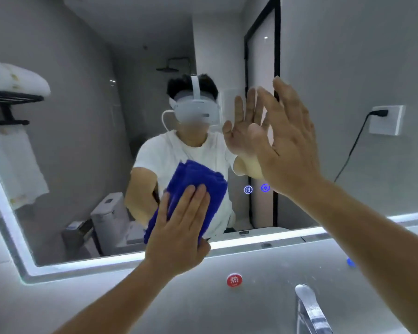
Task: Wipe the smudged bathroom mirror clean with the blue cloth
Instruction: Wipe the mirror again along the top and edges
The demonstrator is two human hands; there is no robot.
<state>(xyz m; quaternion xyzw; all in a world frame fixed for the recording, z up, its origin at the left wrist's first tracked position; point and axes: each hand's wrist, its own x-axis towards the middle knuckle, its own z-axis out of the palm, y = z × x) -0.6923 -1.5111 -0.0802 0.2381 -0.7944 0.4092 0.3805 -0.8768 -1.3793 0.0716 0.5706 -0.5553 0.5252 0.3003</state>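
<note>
L hand (pixel 179 227) presses blue cloth (pixel 191 189) flat on mirror (pixel 82 141), lower center; R hand (pixel 287 141) spread on glass, center-right.

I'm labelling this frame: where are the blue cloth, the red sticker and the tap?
blue cloth (pixel 196 175), head view, its upper folded part.
red sticker (pixel 234 280), head view, its centre.
tap (pixel 306 298), head view, top of the spout.

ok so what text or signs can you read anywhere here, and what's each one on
"热": white character on the round red sticker, on the wall below the mirror.
Three wavy lines in a ring: the glowing wavy-line icon on the mirror glass, no words.
The round icon beside it: too blurred to make out.
The blue sticker on the wall: half hidden, unreadable.
</note>
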